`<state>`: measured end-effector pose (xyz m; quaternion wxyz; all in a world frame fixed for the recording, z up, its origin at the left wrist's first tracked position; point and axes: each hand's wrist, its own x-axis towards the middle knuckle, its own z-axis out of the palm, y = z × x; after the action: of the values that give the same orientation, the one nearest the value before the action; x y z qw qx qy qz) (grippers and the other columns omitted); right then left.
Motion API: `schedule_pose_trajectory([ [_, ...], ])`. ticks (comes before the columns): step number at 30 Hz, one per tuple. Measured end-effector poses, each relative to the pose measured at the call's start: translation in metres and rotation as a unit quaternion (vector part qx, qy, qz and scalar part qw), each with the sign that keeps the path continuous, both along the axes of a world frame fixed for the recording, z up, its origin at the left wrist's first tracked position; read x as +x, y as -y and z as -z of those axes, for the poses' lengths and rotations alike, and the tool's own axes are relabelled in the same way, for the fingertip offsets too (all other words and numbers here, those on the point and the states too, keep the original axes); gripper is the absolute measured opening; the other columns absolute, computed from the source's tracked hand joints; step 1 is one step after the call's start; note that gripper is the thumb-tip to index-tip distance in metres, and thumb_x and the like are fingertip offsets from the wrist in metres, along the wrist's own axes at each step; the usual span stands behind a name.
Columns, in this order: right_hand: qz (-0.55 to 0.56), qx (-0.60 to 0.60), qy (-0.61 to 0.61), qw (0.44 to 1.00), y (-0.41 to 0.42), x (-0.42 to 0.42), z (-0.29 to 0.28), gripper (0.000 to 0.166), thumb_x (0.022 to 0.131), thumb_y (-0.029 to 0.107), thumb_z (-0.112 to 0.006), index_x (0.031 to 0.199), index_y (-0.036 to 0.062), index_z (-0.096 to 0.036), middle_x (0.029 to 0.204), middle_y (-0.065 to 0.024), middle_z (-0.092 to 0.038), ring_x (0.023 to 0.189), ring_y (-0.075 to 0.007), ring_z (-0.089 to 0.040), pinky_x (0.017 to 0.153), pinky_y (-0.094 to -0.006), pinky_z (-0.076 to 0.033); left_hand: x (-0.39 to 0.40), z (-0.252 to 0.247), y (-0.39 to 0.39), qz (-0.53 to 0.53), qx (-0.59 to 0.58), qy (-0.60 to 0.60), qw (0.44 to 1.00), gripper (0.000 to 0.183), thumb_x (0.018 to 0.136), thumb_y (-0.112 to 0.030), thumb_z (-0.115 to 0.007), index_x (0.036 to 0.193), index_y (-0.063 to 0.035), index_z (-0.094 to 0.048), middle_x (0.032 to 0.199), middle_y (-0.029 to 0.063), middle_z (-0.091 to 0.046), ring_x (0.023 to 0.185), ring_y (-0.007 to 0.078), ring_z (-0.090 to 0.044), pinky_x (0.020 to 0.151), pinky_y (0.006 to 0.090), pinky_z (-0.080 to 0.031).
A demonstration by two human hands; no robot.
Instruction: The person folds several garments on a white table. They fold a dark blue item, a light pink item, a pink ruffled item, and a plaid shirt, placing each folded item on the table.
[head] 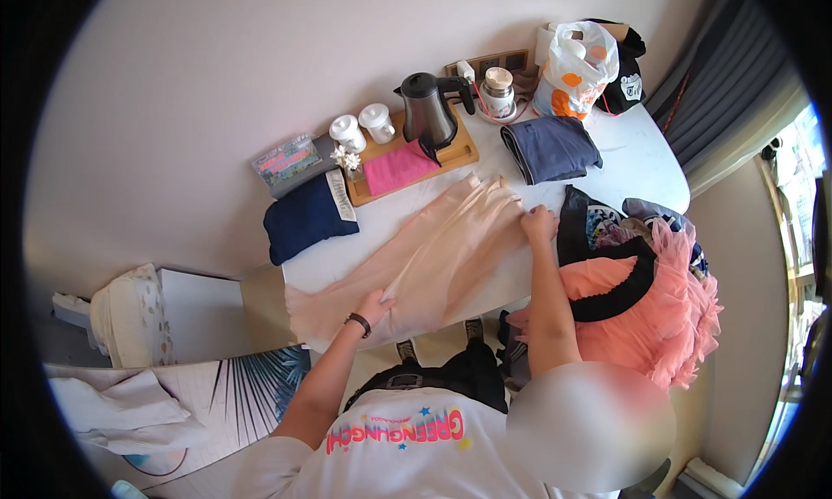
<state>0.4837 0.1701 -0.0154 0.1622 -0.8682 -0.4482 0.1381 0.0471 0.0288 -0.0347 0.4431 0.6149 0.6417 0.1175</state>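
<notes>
A sheer pale-peach cloth [422,258] lies spread slantwise on the white table, its lower left end hanging over the near edge. My left hand [376,307], with a dark band at the wrist, pinches the cloth near the front edge. At the cloth's upper right side is my right hand [539,225], fingers curled on its edge. To the right, a coral tulle skirt [637,310] with a black waistband lies heaped with other clothes. Folded grey-blue trousers [551,149] rest beyond my right hand, and a folded navy garment [309,216] lies at the left.
A wooden tray [465,149] at the wall holds a steel electric kettle [426,109], white cups [348,134] and a folded pink cloth [400,167]. Behind stand a lidded jar [498,99], a plastic bag [572,76] and a black cap [627,86]. A patterned bed cover [240,395] is at lower left.
</notes>
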Motion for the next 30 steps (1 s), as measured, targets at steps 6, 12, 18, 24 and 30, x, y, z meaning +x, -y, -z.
schedule_pose_trajectory([
  [6,-0.091,-0.024,0.004,0.996,0.001,-0.001,0.015,0.030,0.079,0.030,-0.062,0.100,0.0097,-0.067,0.103,-0.0125,-0.067,0.102,-0.0348,-0.059,0.086,-0.0492,-0.045,0.019,-0.002,-0.007,0.048,-0.051,0.012,0.997,0.029,0.083,-0.023,-0.069,0.099,0.0013,-0.063,0.091,0.0146,-0.067,0.084,0.0222,-0.062,0.078,0.0346,-0.049],
  [12,-0.085,0.085,0.096,0.988,0.020,-0.003,-0.005,0.025,0.080,0.030,-0.064,0.090,0.0085,-0.069,0.098,-0.0131,-0.068,0.095,-0.0322,-0.061,0.081,-0.0453,-0.046,0.000,-0.019,-0.009,0.123,-0.100,-0.017,0.987,0.038,0.078,-0.017,-0.070,0.113,-0.0026,-0.063,0.102,0.0148,-0.068,0.092,0.0223,-0.064,0.082,0.0347,-0.049],
  [18,-0.056,0.007,-0.055,0.997,0.018,-0.048,-0.016,0.033,0.078,0.036,-0.065,0.088,0.0049,-0.068,0.087,-0.0151,-0.069,0.083,-0.0348,-0.065,0.078,-0.0444,-0.049,-0.032,-0.006,0.007,0.074,-0.109,0.038,0.991,0.038,0.077,-0.014,-0.072,0.113,-0.0031,-0.064,0.102,0.0111,-0.069,0.092,0.0190,-0.063,0.084,0.0324,-0.049],
  [24,-0.042,0.187,-0.233,0.953,-0.008,-0.061,-0.007,0.029,0.074,0.028,-0.069,0.086,0.0016,-0.065,0.082,-0.0152,-0.067,0.085,-0.0343,-0.064,0.077,-0.0420,-0.049,-0.027,-0.028,-0.004,0.083,-0.127,0.033,0.988,0.032,0.077,-0.017,-0.074,0.105,-0.0015,-0.066,0.096,0.0098,-0.070,0.088,0.0165,-0.063,0.080,0.0319,-0.049],
  [30,-0.056,0.123,0.075,0.988,0.014,-0.068,-0.033,0.039,0.069,0.029,-0.075,0.093,0.0012,-0.063,0.098,-0.0140,-0.065,0.091,-0.0336,-0.062,0.079,-0.0389,-0.050,-0.058,0.011,0.013,0.058,-0.124,-0.006,0.991,0.037,0.077,-0.019,-0.075,0.108,-0.0024,-0.065,0.099,0.0125,-0.069,0.090,0.0216,-0.064,0.081,0.0337,-0.050],
])
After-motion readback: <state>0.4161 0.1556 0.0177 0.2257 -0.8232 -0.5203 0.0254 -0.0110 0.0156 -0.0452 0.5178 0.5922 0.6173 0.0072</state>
